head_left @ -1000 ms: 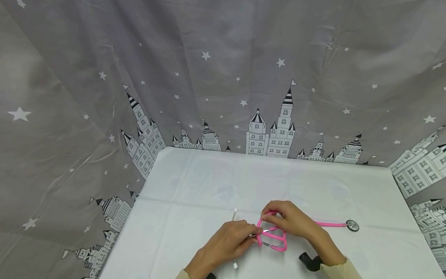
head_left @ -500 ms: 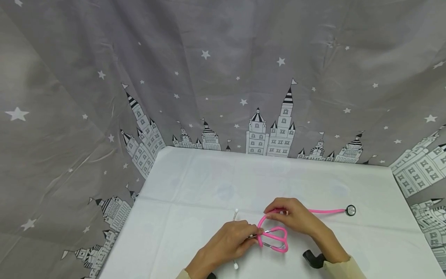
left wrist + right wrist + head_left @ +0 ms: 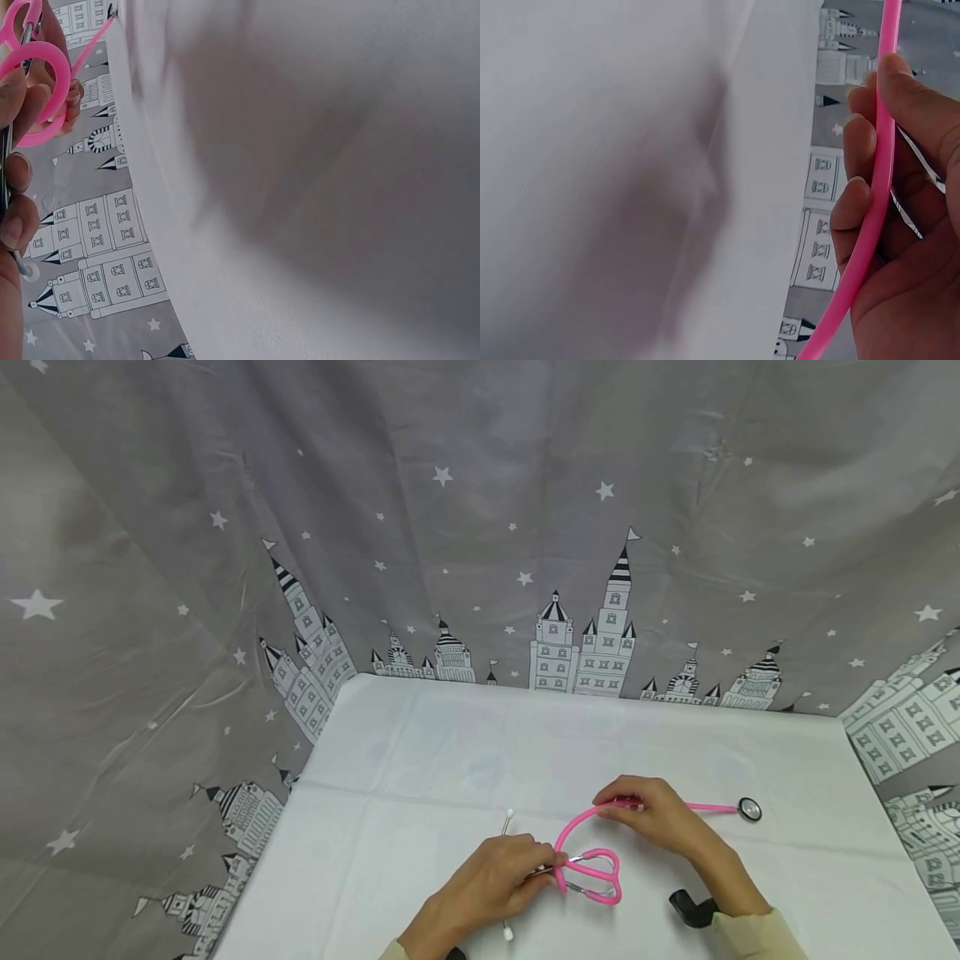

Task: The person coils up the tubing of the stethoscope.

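A stethoscope with pink tubing (image 3: 576, 827) spans both hands over the white table. My left hand (image 3: 495, 877) grips its metal ear tubes near the yoke, and the white ear tips (image 3: 507, 933) stick out on the left. A pink loop (image 3: 56, 64) wraps round beside those fingers in the left wrist view. My right hand (image 3: 660, 817) pinches the tubing farther along, thumb on one side and curled fingers on the other, as the tube (image 3: 881, 150) in the right wrist view shows. Beyond this hand the tubing runs right to the round chest piece (image 3: 749, 809).
The white tabletop (image 3: 420, 735) spreads around both hands. A grey curtain (image 3: 465, 527) printed with castles and stars hangs behind and along the sides. A black wrist-worn piece (image 3: 692, 910) sits at the right sleeve.
My right hand has slid right and away from me along the tubing, widening its curve. The chest piece has shifted slightly farther back and left. My left hand stays in place.
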A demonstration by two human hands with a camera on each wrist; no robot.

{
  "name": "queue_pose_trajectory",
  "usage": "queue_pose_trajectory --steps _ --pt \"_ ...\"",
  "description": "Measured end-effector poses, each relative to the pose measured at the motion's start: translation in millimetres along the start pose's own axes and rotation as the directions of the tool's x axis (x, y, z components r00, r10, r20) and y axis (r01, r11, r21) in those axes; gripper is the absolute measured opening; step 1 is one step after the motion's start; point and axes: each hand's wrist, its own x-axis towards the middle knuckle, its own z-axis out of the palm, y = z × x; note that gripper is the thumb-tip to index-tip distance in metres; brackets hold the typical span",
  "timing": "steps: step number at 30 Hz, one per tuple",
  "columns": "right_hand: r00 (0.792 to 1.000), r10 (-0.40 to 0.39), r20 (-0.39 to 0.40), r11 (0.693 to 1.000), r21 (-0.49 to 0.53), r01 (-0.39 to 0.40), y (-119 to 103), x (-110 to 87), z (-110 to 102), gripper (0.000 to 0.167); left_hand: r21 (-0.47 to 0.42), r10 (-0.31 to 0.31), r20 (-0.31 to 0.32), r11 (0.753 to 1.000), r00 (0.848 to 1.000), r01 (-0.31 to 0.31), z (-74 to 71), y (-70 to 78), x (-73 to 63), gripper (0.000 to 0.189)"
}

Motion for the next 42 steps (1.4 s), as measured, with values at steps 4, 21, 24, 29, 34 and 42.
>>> queue_pose_trajectory --steps 4,21,24,29,34,42 --pt "0.999 0.027 -0.021 1.0 -0.013 -0.028 4.8 -2.4 -3.2 0.017 -0.017 -0.023 0.01 1.0 1.0 0.023 -0.9 0.4 -0.1 0.027" --pt "0.971 0.181 -0.153 0.979 -0.065 -0.193 41.3 -19.8 -21.7 0.017 -0.044 -0.055 0.027 0.997 0.998 0.056 -2.0 -0.4 -3.0 0.027" --pt "0.957 0.23 -0.174 0.968 -0.059 -0.244 49.6 -24.5 -24.9 0.015 -0.043 -0.056 0.023 0.997 0.998 0.057 -2.6 0.0 -3.6 0.027" --pt "0.947 0.267 -0.18 0.959 -0.052 -0.28 60.2 -29.8 -24.6 0.011 -0.044 -0.052 0.007 0.998 0.999 0.052 -3.5 0.6 -3.2 0.026" --pt "0.946 0.266 -0.186 0.96 -0.042 -0.279 62.9 -31.7 -20.4 0.011 -0.042 -0.05 -0.002 0.998 0.999 0.05 -4.4 0.7 -1.5 0.026" --pt "0.95 0.268 -0.159 0.956 -0.08 -0.283 54.8 -36.0 -5.7 0.008 -0.062 -0.079 -0.05 0.995 0.996 0.075 -16.6 -4.2 4.4 0.03"
